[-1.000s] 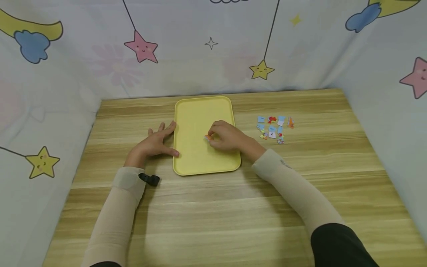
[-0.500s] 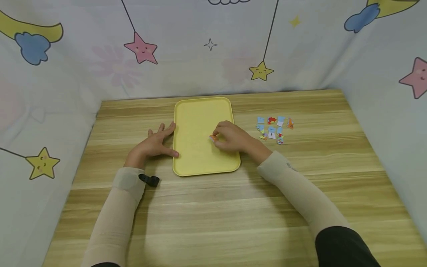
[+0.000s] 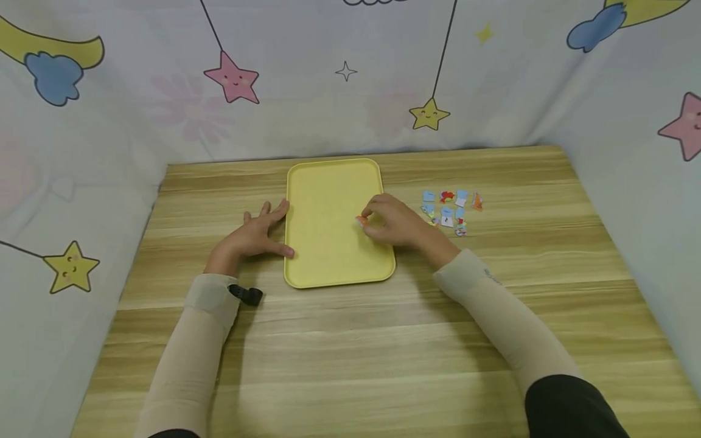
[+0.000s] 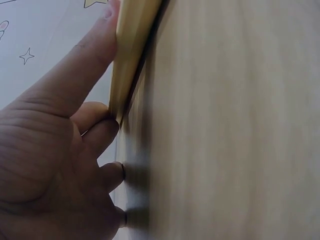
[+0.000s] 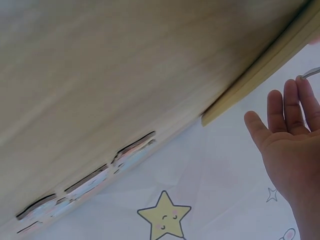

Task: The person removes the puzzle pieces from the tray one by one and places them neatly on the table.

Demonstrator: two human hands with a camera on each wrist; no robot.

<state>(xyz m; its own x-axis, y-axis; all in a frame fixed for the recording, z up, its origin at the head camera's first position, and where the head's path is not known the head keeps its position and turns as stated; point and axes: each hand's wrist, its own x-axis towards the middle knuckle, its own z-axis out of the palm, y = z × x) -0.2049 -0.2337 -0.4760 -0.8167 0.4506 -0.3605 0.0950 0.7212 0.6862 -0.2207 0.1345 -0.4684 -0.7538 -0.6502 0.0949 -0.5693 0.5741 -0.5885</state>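
A yellow tray point(image 3: 323, 258) lies on the wooden table. Its left rim is touched by my left hand point(image 3: 254, 236), thumb and index finger spread along it; the left wrist view shows the thumb against the tray's side. Over the tray's right half, my right hand point(image 3: 398, 222) pinches a small orange and blue puzzle piece point(image 3: 361, 221) between thumb and fingertips. In the right wrist view, the thin edge of that puzzle piece point(image 5: 313, 72) shows at the fingertips, apart from the tray's side point(image 5: 250, 92). Part of the piece is hidden by the fingers.
Several small picture puzzle pieces point(image 3: 446, 217) lie in loose rows on the table, right of the tray. A white cloth backdrop point(image 3: 306, 121) with stars and moons stands behind and beside the table. A black strap point(image 3: 246, 295) hangs at the left wrist.
My right hand has moved to the right over the tray, and slightly away from me, with the puzzle piece in its pinch. The left hand and the tray have stayed put.
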